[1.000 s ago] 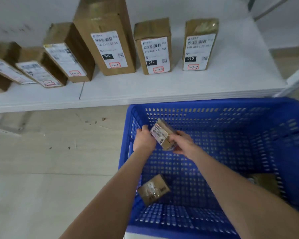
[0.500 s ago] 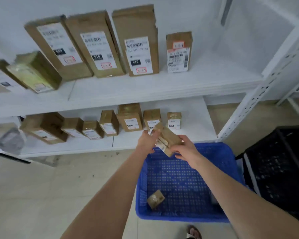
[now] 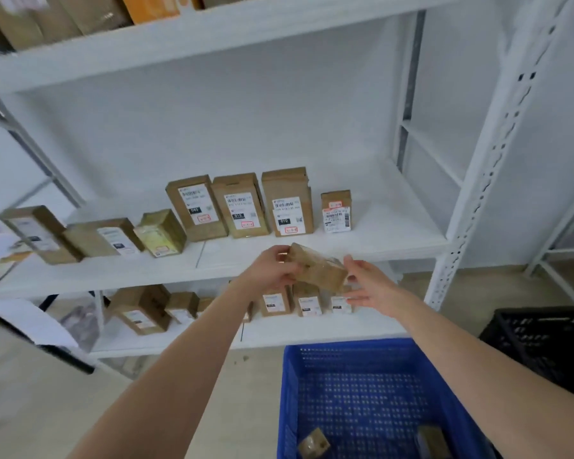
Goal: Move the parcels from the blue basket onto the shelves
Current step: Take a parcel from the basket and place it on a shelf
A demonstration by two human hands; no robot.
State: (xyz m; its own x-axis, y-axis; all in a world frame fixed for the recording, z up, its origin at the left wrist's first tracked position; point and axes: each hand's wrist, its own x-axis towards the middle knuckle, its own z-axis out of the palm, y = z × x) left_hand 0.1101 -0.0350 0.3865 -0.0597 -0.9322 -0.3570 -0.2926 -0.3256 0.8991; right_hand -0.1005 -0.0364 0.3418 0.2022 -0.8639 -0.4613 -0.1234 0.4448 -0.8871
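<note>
Both bare forearms stretch forward and upward, converging ahead of the chest. The left hand point(image 3: 272, 270) curls its fingers and thumb round the left end of a small brown cardboard parcel point(image 3: 317, 268). The right hand point(image 3: 373, 288) is spread, fingers straight, palm turned toward the parcel's right end, just beside it; contact is unclear.

The parcel point(image 3: 317, 268) is plain brown; the shelves point(image 3: 395, 240) are white; the basket point(image 3: 348, 344) is bright blue, gridded all over with small holes; the crate point(image 3: 544, 336) is black lattice; the boxes point(image 3: 239, 187) are brown, their labels point(image 3: 285, 210) white with black print, their stickers point(image 3: 290, 230) red-edged; the top box point(image 3: 153, 6) is orange; the floor point(image 3: 30, 409) is pale beige.
</note>
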